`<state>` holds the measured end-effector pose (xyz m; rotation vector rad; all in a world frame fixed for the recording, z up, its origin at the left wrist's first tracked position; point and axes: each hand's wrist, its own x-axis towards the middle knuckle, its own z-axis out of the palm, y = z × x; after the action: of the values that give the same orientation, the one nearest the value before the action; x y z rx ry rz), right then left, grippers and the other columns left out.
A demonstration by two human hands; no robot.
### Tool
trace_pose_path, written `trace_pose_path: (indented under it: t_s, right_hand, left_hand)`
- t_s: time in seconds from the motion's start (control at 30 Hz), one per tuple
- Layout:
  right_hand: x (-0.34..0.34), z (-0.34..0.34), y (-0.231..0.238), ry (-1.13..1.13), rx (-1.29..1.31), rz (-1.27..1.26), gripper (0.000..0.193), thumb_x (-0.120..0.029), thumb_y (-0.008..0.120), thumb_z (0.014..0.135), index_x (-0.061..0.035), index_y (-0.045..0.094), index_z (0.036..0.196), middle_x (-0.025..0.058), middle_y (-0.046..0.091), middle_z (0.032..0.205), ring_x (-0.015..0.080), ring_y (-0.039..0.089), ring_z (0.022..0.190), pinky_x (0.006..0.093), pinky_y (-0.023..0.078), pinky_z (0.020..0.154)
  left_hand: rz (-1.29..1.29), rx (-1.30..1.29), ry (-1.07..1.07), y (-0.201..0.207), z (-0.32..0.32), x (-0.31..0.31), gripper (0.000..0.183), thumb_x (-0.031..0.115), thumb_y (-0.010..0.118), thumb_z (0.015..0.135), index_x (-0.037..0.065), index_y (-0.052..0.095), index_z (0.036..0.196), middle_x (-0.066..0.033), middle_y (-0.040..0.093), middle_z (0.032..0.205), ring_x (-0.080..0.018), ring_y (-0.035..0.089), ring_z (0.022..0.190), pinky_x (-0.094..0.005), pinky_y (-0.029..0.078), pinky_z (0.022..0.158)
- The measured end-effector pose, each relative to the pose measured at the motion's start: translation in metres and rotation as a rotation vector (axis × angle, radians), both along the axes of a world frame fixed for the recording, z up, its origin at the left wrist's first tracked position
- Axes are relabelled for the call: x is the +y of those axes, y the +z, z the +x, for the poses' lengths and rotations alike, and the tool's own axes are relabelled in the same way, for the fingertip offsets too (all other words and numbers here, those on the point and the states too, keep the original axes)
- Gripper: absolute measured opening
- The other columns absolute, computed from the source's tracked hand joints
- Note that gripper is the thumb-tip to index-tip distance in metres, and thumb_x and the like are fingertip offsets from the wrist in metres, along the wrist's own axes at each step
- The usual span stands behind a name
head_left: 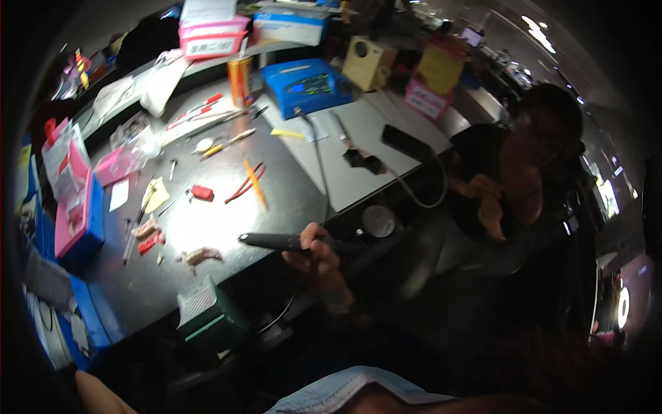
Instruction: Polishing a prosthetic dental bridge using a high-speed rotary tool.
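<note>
Held in my right hand (pixel 319 257) is a black pen-shaped tool (pixel 272 241), its pale tip pointing left over the near edge of the metal bench (pixel 227 245). My fingers are closed around its rear part. Under the bright light lie a small brownish curved piece (pixel 202 256), a red piece (pixel 150 241) with a pinkish one beside it, and a small red block (pixel 202 192). An orange stick (pixel 255 185) lies by a red loop. At the lower left edge some bare skin shows, but I cannot make out my left hand.
A green box (pixel 212 319) with a pale perforated top stands at the bench's front edge. Pink and blue trays (pixel 83 224) line the left side. Behind are a blue device (pixel 303 86) with a lit display and cord, and a yellow box (pixel 369 63). Another person (pixel 524 162) sits at right.
</note>
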<state>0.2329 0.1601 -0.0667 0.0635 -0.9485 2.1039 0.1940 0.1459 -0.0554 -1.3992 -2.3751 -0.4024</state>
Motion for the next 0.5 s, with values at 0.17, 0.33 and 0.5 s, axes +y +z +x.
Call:
trace_pose_path:
  t_s: [0.17,0.33,0.5]
  right_hand:
    - [0.009,-0.010,-0.013,0.036,0.149,0.113,0.022,-0.034,0.053,0.093,-0.0132,0.050,0.089,-0.0019,0.044,0.056,0.0070,0.037,0.046,0.0250,0.031,0.049]
    - [0.020,0.007,-0.007,-0.011,0.147,0.155,0.022,-0.034,0.053,0.093,-0.0131,0.048,0.089,-0.0024,0.042,0.056,0.0075,0.035,0.045,0.0268,0.031,0.049]
    - [0.010,-0.002,-0.006,0.048,0.198,0.119,0.022,-0.032,0.051,0.094,-0.0110,0.045,0.090,-0.0018,0.041,0.058,0.0096,0.034,0.048,0.0281,0.032,0.051]
  left_hand:
    - [0.093,-0.563,-1.193,0.117,-0.067,-0.104,0.025,0.024,0.048,0.095,0.001,0.050,0.086,-0.0053,0.047,0.071,-0.0145,0.050,0.063,-0.0242,0.039,0.055]
    - [0.076,-0.466,-1.882,0.206,-0.119,-0.214,0.024,0.023,0.052,0.093,-0.001,0.054,0.088,-0.0071,0.052,0.075,-0.0172,0.054,0.068,-0.0267,0.043,0.057]
    - [0.064,-0.279,-2.086,0.259,-0.127,-0.285,0.024,0.022,0.055,0.092,-0.002,0.058,0.091,-0.0090,0.058,0.080,-0.0200,0.059,0.073,-0.0292,0.046,0.059]
